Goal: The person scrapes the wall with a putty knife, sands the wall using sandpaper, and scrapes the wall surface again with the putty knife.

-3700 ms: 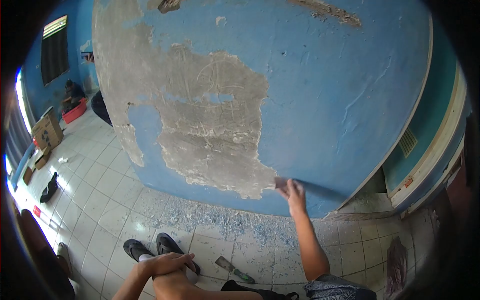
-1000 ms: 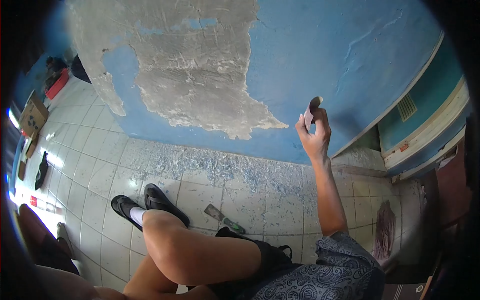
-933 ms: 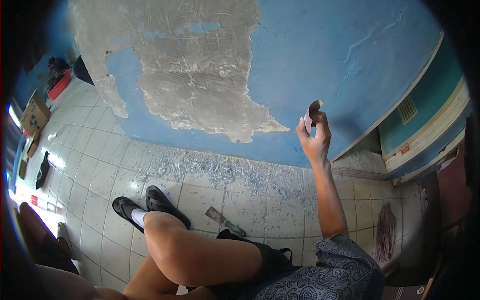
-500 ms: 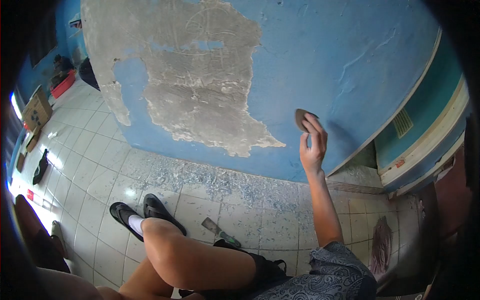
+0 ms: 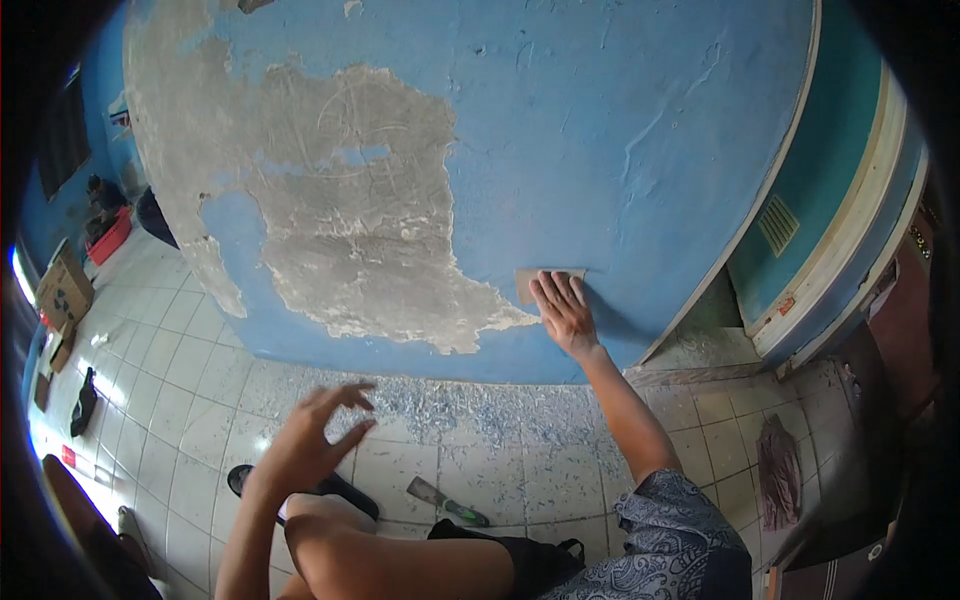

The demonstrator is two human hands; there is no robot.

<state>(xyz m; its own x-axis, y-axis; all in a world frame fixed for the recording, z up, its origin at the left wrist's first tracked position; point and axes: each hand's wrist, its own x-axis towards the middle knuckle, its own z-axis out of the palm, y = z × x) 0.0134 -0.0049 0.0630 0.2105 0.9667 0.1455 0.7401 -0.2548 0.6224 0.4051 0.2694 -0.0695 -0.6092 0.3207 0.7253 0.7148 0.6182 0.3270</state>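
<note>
My right hand (image 5: 566, 312) presses a brown piece of sandpaper (image 5: 528, 284) flat against the blue painted wall (image 5: 560, 190). Its fingers lie over the sheet and cover part of it. Just left of it is the ragged edge of a bare grey plaster patch (image 5: 350, 220), where the paint is gone. Above my knee, my left hand (image 5: 318, 430) hangs in the air with fingers apart, thumb out and nothing in it. On the tiles below lies a putty knife (image 5: 447, 502) with a green and dark handle.
Paint flakes (image 5: 430, 405) litter the tiled floor along the wall's foot. A crumpled cloth (image 5: 778, 470) lies at the right, near a doorway step (image 5: 700, 350). Far left are a red basin (image 5: 110, 237) and a cardboard box (image 5: 66, 287). My sandalled foot stands below the left hand.
My right hand has brought the sandpaper from off the wall flat onto it, nearer the plaster patch. My left hand has come up into view. The camera has tilted and shifted right.
</note>
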